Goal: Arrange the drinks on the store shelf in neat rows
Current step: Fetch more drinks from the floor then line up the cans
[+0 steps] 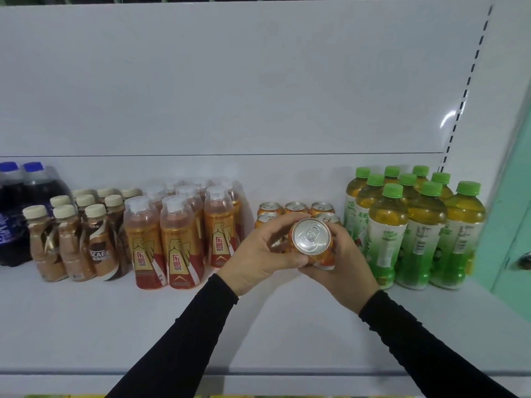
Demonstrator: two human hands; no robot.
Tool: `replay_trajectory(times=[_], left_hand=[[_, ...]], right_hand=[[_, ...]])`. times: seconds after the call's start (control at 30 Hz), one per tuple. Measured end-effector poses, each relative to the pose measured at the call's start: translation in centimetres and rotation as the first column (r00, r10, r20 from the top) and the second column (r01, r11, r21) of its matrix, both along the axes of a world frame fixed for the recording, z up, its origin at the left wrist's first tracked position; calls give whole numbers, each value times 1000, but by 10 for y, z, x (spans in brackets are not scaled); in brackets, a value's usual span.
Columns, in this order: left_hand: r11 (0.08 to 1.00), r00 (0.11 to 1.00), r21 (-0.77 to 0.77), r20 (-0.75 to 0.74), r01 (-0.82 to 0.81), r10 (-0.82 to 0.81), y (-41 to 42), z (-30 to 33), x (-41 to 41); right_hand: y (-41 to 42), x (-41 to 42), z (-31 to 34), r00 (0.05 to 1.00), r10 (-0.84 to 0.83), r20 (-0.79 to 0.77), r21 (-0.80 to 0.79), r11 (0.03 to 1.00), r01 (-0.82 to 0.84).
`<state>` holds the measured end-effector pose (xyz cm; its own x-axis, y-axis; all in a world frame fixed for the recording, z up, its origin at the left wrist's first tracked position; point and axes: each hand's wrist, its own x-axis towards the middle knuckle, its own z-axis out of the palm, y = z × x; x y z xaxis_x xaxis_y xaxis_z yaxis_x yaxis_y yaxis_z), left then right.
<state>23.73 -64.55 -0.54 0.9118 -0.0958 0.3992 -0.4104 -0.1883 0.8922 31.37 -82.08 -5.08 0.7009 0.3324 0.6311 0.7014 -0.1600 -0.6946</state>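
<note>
While we hold an orange can (311, 242) between both hands, our left hand (260, 255) and right hand (343, 264) each keep a narrow grip curled round its sides, just in front of the other orange cans (296, 209) near the shelf's (115, 326) back edge. Green tea bottles (416, 225) crowd the right end; gold bottles (178, 234), coffee bottles (74, 239) and dark bottles (17, 208) run toward the left end.
</note>
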Motion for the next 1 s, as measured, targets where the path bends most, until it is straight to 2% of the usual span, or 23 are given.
replay_trajectory(times=[0.2, 0.3, 0.43, 0.6, 0.73, 0.83, 1.0], left_hand=[[998, 999, -20, 14, -52, 53, -15, -1, -5], [990, 990, -38, 38, -136, 138, -25, -6, -3], [963, 979, -177, -19, -202, 202, -36, -12, 0], [924, 979, -332, -137, -191, 153, -49, -12, 1], [914, 983, -370, -138, -164, 120, -63, -9, 7], [921, 990, -374, -126, -106, 63, -77, -11, 13], [931, 984, -357, -127, 70, -122, -107, -12, 21]], right_hand=[[-7, 5, -5, 999, -15, 43, -107, 994, 19], [-11, 2, -6, 990, -95, 109, -151, 982, 111], [-20, -10, -8, 962, -193, 194, -169, 959, 226], [-39, -19, -10, 953, -218, 212, -206, 943, 262], [-67, -31, -7, 930, -261, 258, -211, 924, 318], [-93, -42, -1, 865, -392, 314, -193, 866, 462], [-138, -73, 1, 736, -586, 338, -190, 723, 664]])
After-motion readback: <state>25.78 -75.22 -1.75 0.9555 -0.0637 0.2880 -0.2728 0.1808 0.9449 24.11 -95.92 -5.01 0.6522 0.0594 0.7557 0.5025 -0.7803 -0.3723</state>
